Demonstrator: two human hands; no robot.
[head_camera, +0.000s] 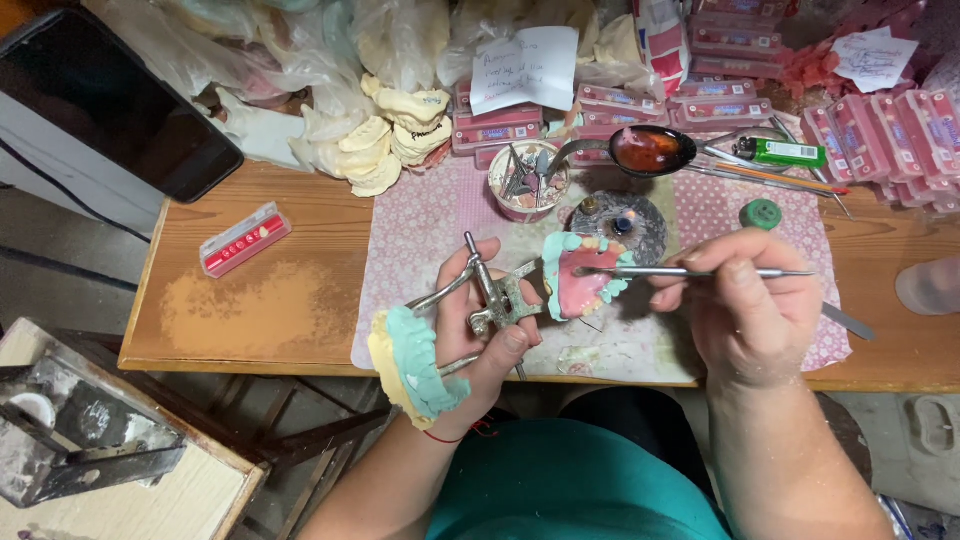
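— Fingers (500, 345) of the left hand (490, 330) are clamping the metal articulator (497, 295), holding the pink wax denture (580, 280) over the desk (270, 300) centre.
— And the right hand (745, 305)?
— It's pinching a thin carving tool (690, 271), tip at the wax; trimming seems underway, needing steady strokes.

Metal articulator (497, 298), dull grey, bit scuffed. Wax denture base (578, 283) pink, slightly glossy, sat on chalky matt teal plaster. Thin steel tool (700, 272), smooth, shiny. Wood desk (260, 300) matt, dusty patch. Spoon (645, 150) holds glossy melted red wax. Plaster casts (385, 135) cream, rough, matt.
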